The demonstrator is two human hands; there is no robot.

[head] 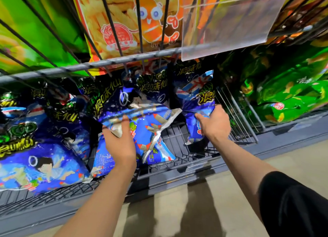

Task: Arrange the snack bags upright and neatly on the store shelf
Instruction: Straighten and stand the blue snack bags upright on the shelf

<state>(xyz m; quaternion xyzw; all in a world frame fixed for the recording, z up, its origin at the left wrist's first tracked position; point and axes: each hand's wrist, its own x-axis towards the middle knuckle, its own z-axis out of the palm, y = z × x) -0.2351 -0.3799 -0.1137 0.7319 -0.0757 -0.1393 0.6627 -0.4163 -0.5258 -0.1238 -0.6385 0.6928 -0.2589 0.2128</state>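
Note:
Blue snack bags fill a grey wire shelf [186, 158]. My left hand [119, 141] grips a tilted blue bag [147, 130] in the middle, fingers curled over its top edge. My right hand [213, 123] holds the lower part of an upright blue bag [197, 102] at the right end of the blue row, next to a wire divider [236, 112]. Another blue bag [40, 165] lies slumped forward at the left. Several more blue bags [110, 94] stand behind, partly hidden.
Green snack bags [287, 102] sit beyond the wire divider at right. An upper wire shelf rail [88, 66] holds orange [124, 23] and green bags [32, 32], with a clear price-tag holder [230, 23] hanging. Bare wire floor shows between the two held bags. Beige floor lies below.

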